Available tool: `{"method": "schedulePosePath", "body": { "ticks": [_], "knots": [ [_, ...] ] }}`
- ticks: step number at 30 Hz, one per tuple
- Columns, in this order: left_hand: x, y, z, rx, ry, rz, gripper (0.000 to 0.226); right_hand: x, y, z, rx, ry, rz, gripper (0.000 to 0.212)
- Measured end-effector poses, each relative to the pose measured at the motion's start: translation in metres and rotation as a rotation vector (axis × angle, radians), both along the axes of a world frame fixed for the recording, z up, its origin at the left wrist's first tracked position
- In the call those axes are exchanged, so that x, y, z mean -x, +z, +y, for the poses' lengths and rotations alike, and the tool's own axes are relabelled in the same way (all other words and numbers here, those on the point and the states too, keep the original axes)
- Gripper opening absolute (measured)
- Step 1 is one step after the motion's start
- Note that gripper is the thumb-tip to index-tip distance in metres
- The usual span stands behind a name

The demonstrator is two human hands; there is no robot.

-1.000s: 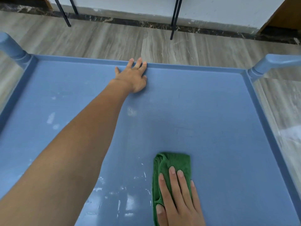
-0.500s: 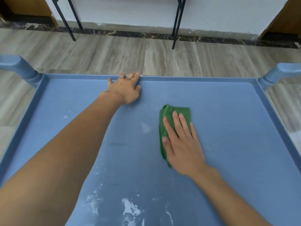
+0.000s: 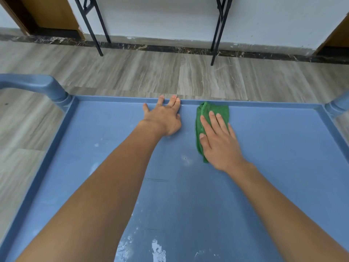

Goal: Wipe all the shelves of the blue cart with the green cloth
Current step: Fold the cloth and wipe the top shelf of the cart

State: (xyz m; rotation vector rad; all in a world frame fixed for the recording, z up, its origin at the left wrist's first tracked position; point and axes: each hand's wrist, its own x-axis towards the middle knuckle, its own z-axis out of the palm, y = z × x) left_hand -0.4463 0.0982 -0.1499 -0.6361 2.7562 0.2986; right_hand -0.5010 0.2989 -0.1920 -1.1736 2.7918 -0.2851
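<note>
The blue cart's top shelf (image 3: 273,167) fills most of the view, with white smears near its front edge. A folded green cloth (image 3: 211,112) lies flat on the shelf against the far rim. My right hand (image 3: 219,140) presses flat on the cloth, fingers spread over it. My left hand (image 3: 164,118) rests just left of the cloth, palm on the shelf, fingertips hooked over the far rim. The lower shelves are hidden beneath the top one.
Blue cart handles rise at the far left corner (image 3: 37,86) and far right corner (image 3: 338,104). Beyond the cart lies grey wood-look floor (image 3: 170,72), then black table legs (image 3: 94,27) and a white wall with dark skirting.
My right hand slid the green cloth from the shelf's near part up to the far rim. My left hand stayed on the far rim.
</note>
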Motion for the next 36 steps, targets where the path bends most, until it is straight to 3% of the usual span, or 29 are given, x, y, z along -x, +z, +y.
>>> {"method": "schedulePosePath", "body": {
  "ticks": [8,12,15,18,23,28,36],
  "knots": [
    [0.000,0.010,-0.003,-0.047,-0.009,-0.043,0.067,-0.119,0.003,0.084,0.008,0.104,0.077,0.058],
    [-0.001,0.010,-0.001,-0.055,-0.007,-0.037,0.071,-0.181,-0.018,0.133,0.079,0.088,0.324,0.055],
    [-0.001,0.013,-0.001,-0.071,-0.005,-0.042,0.071,-0.212,-0.031,0.153,0.027,0.072,0.528,0.034],
    [-0.004,0.020,-0.001,-0.103,0.000,-0.041,0.072,-0.231,-0.027,0.161,-0.005,0.030,0.591,0.025],
    [-0.005,0.027,-0.002,-0.165,0.029,0.008,0.066,-0.227,-0.020,0.147,0.039,-0.013,0.398,0.056],
    [-0.006,0.028,-0.004,-0.200,0.045,0.037,0.066,-0.187,0.004,0.108,0.080,0.036,0.045,0.056],
    [-0.009,0.027,-0.008,-0.204,0.037,0.040,0.072,-0.082,-0.005,0.002,0.003,0.063,0.002,0.059]
  ]
}}
